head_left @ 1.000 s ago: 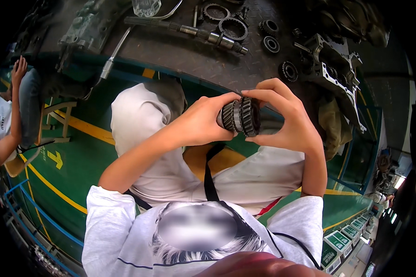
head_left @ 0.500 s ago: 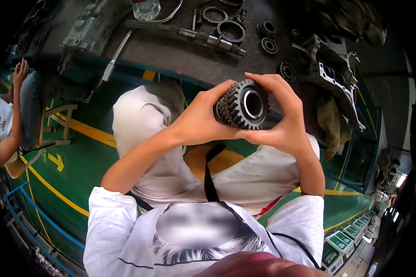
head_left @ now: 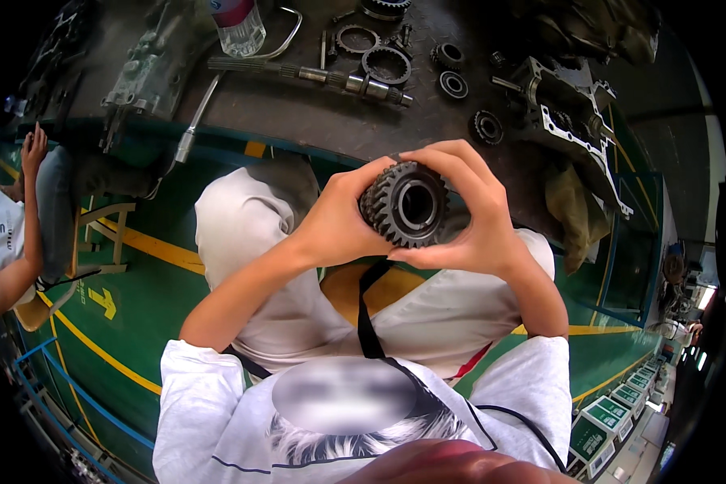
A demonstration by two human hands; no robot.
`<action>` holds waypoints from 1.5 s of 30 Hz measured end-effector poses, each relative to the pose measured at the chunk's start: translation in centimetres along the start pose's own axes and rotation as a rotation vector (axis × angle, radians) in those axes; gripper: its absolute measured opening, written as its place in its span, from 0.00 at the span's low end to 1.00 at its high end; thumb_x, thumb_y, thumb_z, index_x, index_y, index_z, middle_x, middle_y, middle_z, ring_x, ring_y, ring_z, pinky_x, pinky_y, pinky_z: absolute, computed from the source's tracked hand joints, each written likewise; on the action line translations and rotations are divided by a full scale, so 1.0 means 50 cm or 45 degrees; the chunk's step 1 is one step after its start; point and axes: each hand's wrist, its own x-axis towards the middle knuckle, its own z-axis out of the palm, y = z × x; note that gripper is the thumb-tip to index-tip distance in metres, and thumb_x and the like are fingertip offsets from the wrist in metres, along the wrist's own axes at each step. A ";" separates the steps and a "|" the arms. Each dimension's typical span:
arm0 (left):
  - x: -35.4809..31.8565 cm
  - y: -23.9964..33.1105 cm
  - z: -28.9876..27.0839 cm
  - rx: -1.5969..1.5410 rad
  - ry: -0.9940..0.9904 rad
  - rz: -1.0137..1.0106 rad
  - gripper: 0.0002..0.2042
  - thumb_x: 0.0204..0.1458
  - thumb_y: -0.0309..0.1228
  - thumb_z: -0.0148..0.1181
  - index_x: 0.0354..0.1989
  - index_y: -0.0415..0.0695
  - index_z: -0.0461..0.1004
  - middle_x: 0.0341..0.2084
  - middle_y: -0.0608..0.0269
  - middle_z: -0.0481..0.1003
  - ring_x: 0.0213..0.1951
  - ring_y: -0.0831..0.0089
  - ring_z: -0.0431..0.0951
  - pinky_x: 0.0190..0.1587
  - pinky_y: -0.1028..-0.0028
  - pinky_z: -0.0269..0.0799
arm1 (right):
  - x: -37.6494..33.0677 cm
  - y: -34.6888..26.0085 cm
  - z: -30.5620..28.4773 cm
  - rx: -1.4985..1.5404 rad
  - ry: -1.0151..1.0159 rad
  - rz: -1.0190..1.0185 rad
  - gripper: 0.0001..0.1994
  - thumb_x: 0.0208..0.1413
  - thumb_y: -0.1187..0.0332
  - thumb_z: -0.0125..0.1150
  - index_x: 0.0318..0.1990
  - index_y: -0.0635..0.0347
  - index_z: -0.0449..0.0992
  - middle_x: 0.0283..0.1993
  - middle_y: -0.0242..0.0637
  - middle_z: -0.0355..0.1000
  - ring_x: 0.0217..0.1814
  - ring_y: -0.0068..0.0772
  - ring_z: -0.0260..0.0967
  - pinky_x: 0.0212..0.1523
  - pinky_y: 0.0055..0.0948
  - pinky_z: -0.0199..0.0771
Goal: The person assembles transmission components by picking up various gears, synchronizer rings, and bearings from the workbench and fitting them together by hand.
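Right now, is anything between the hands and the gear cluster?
Nothing visible: the left hand and right hand both hold the gear cluster directly. The splined shaft lies farther off, on the bench.

Held aloft just right of the frame's centre, a dark metal gear cluster (head_left: 392,210) turns its toothed end face up to the camera — the round bore exposed, a smooth grey ring lining it. More toothed bands show behind, to the left — partly hidden.

Gear (head_left: 398,211) before bench (head_left: 427,125); on bench, shaft (head_left: 339,79) (bottle (head_left: 240,34) behind left end), housing (head_left: 577,133) right.
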 end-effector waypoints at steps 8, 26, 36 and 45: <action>-0.003 0.005 -0.002 -0.028 0.010 0.073 0.31 0.32 0.28 0.78 0.49 0.39 0.71 0.40 0.63 0.78 0.42 0.76 0.77 0.48 0.74 0.72 | 0.006 0.001 -0.021 0.080 -0.035 0.022 0.37 0.35 0.59 0.80 0.55 0.64 0.72 0.47 0.42 0.71 0.48 0.38 0.71 0.48 0.32 0.72; -0.012 0.019 -0.027 -0.215 0.003 0.288 0.24 0.32 0.25 0.73 0.42 0.38 0.71 0.32 0.58 0.78 0.33 0.76 0.76 0.43 0.76 0.72 | 0.358 0.349 0.075 -0.512 -0.219 0.415 0.31 0.37 0.51 0.75 0.46 0.65 0.79 0.45 0.50 0.77 0.48 0.47 0.75 0.51 0.38 0.73; -0.011 0.006 -0.030 -0.190 0.080 0.200 0.28 0.34 0.25 0.75 0.47 0.39 0.72 0.39 0.63 0.78 0.42 0.78 0.76 0.50 0.75 0.71 | 0.310 0.147 -0.014 0.042 0.099 0.346 0.31 0.39 0.59 0.74 0.53 0.64 0.75 0.43 0.40 0.79 0.42 0.26 0.75 0.45 0.27 0.73; 0.000 -0.002 -0.011 -0.362 0.147 0.123 0.28 0.34 0.26 0.74 0.48 0.38 0.71 0.37 0.62 0.79 0.39 0.79 0.76 0.46 0.75 0.72 | 0.100 -0.056 -0.065 -0.091 -0.185 -0.075 0.37 0.29 0.70 0.76 0.55 0.66 0.73 0.46 0.41 0.77 0.46 0.37 0.73 0.48 0.31 0.72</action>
